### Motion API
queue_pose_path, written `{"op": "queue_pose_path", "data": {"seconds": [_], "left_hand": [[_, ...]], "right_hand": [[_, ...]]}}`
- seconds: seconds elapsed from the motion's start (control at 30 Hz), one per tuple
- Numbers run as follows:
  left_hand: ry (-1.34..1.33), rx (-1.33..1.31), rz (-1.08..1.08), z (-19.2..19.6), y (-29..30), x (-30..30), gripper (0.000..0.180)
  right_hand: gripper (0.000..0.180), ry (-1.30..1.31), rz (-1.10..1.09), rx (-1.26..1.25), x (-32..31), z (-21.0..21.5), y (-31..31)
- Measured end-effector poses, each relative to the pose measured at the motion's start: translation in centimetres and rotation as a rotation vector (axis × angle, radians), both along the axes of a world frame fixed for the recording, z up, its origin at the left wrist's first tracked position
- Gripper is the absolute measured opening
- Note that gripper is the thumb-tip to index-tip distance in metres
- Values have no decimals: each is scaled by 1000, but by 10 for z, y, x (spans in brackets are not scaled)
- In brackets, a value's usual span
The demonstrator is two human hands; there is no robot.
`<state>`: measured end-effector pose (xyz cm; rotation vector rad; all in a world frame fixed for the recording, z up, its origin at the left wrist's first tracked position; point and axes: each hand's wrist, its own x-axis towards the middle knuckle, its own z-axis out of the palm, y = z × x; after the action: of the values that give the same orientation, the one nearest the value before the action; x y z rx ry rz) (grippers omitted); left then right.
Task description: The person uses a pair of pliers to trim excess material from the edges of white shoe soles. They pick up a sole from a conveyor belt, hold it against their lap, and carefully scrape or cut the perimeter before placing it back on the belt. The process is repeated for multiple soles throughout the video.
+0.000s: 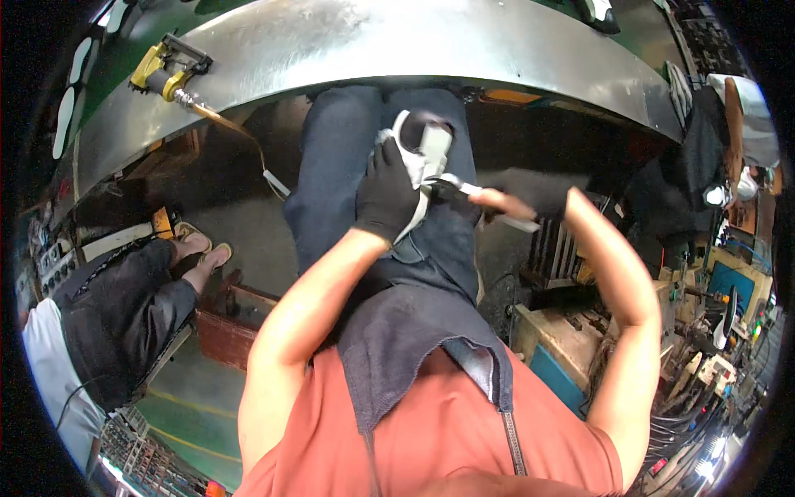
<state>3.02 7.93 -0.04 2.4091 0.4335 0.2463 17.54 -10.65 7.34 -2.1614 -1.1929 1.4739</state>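
Note:
On my lap, over the dark apron, sits a white shoe-like piece (435, 149) with a dark rounded part, partly blurred by motion. My left hand (387, 192), in a black glove with bare forearm, is closed around its near left side. From the right, my right hand (530, 195), also gloved but with a finger showing bare, grips a pair of pincers (451, 180) with pale handles and a dark head. The head of the pincers meets the edge of the white piece. Motion smears the right hand, and its palm side is hidden.
Across the front runs a curved metal bench (331, 50). A yellow air nailer (161, 74) lies on its left end, its hose (219, 118) hanging down. At the left sits another person (124, 319). Tools and cables crowd a worktop (704, 364) on the right.

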Motion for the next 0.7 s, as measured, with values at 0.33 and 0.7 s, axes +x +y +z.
{"op": "queue_pose_path", "data": {"seconds": [0.33,0.7], "left_hand": [[-52,28,-195,-7,8,-58,82],[83,-898,77,-12,-1,-85,45]], "right_hand": [[35,-306,-91,405,-69,14,38],[44,197,-574,-70,-93,-31,-16]]}}
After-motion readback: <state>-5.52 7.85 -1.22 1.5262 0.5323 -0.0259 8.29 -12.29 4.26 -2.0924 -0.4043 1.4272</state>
